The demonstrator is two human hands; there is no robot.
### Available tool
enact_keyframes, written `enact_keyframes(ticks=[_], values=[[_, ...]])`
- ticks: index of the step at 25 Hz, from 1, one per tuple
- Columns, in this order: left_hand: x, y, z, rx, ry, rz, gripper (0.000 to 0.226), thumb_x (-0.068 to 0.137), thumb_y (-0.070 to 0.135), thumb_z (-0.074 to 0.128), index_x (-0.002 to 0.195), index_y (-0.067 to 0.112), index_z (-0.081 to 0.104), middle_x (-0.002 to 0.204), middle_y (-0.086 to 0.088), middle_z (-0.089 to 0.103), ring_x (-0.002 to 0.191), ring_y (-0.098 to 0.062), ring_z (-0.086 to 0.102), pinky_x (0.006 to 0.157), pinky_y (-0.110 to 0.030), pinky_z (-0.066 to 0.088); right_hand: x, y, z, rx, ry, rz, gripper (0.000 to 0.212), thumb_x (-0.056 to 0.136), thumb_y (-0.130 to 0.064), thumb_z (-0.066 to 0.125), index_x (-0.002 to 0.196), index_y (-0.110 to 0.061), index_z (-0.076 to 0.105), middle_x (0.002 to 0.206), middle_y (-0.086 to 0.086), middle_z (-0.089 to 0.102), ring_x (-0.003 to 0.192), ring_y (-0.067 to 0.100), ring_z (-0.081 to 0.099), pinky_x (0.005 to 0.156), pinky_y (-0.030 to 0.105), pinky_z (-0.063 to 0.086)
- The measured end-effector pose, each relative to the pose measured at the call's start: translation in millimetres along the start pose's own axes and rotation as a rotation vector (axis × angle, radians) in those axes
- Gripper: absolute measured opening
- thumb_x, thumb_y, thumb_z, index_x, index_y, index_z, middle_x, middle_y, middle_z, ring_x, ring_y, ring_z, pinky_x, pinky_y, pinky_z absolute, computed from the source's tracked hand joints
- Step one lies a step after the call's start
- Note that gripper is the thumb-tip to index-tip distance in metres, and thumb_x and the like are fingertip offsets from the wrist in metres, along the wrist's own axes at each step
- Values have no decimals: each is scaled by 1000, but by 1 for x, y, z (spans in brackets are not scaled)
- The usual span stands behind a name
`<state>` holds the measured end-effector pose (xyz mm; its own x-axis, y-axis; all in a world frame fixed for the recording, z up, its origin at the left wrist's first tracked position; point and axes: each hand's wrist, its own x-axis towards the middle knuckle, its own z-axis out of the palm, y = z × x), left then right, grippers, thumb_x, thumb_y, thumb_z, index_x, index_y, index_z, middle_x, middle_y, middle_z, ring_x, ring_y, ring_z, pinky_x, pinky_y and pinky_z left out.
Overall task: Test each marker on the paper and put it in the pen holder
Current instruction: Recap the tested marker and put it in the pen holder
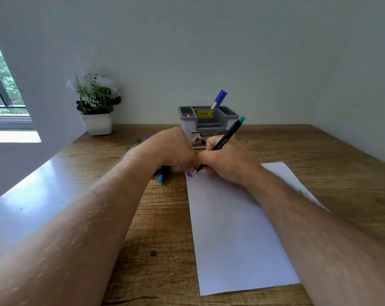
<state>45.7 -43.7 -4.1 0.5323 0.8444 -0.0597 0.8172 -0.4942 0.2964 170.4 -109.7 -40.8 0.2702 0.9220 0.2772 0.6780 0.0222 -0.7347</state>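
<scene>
A black marker (223,145) with a teal end cap stands tilted in our right hand (225,161), fingers curled round its barrel, its tip touching the far left corner of the white paper (235,228), where a small blue scribble (191,174) shows. From the head view, our left hand (171,149) sits just beside the right, fingers curled downward at the paper's top corner; we cannot tell whether they hold anything, since the fingertips are hidden behind the knuckles. Both forearms reach in from the near edge across the wooden desk (160,239).

Behind the hands, against the wall, stands the grey pen holder (222,118) with a yellow price sticker (205,113) on its front; a blue-capped marker (219,98) leans upright in its rear compartment. To the left of our left wrist lie more markers (161,176) on the desk, partly hidden by the arm, one with a teal end toward us. A potted plant (96,102) with white flowers stands in a white pot at the far left of the desk, near a window (1,91).
</scene>
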Motion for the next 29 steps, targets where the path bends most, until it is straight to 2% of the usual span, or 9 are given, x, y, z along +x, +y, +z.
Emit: enact_keyframes(ticks=[2, 6, 11, 15, 18, 21, 24, 29], values=[[0, 1, 0, 12, -2, 3, 29, 81, 28, 78, 109, 20, 75, 109, 0, 68, 105, -18, 59, 82, -30, 44, 0, 0, 1, 27, -12, 0, 23, 73, -22, 71, 58, -17, 55, 59, 13, 62, 55, 12, 54, 56, 32, 47], [0, 3, 1, 66, -7, 13, 32, 84, 27, 75, 115, 19, 73, 114, -2, 67, 110, -20, 58, 92, -32, 47, 3, 2, 0, 76, -34, -18, 32, 71, -17, 73, 52, -17, 46, 52, 6, 50, 52, 15, 47, 54, 33, 41], [0, 4, 1, 93, -21, 22, 34, 85, 28, 74, 118, 19, 72, 115, -2, 67, 110, -20, 59, 95, -33, 48, 1, 1, 2, 25, 4, -23, 25, 75, -22, 70, 56, -19, 54, 57, 4, 64, 57, 12, 59, 59, 33, 51], [0, 6, 1, 96, -28, 36, 33, 88, 26, 72, 120, 18, 71, 118, -3, 67, 115, -20, 57, 98, -33, 46, 2, 1, 0, 75, 1, -30, 27, 70, -19, 69, 53, -16, 48, 56, 11, 55, 56, 19, 53, 57, 37, 46], [-1, 4, 1, 112, -32, 45, 31, 88, 26, 71, 118, 18, 71, 115, -2, 68, 113, -20, 59, 99, -34, 48, -1, -1, 0, 34, 16, -21, 27, 74, -20, 70, 53, -19, 52, 55, 5, 61, 55, 13, 56, 56, 31, 47], [-1, 4, -1, 104, -36, 53, 32, 88, 26, 71, 119, 18, 71, 115, -2, 68, 112, -20, 60, 94, -32, 48, -1, -2, 1, 25, -2, -32, 26, 74, -21, 70, 54, -19, 53, 53, 1, 62, 54, 11, 58, 59, 33, 52], [-1, 4, 0, 96, -36, 42, 32, 88, 27, 71, 119, 19, 71, 116, -2, 67, 112, -19, 58, 89, -29, 44, 2, 0, 1, 11, 18, -38, 29, 73, -20, 74, 54, -17, 52, 54, 5, 58, 53, 12, 53, 52, 30, 46], [1, 4, 2, 111, -30, 41, 32, 88, 28, 72, 118, 19, 71, 116, -2, 67, 112, -19, 58, 97, -33, 48, 2, 0, -1, 32, -37, -49, 29, 70, -16, 75, 53, -13, 51, 54, 6, 52, 51, 11, 47, 50, 28, 40]])
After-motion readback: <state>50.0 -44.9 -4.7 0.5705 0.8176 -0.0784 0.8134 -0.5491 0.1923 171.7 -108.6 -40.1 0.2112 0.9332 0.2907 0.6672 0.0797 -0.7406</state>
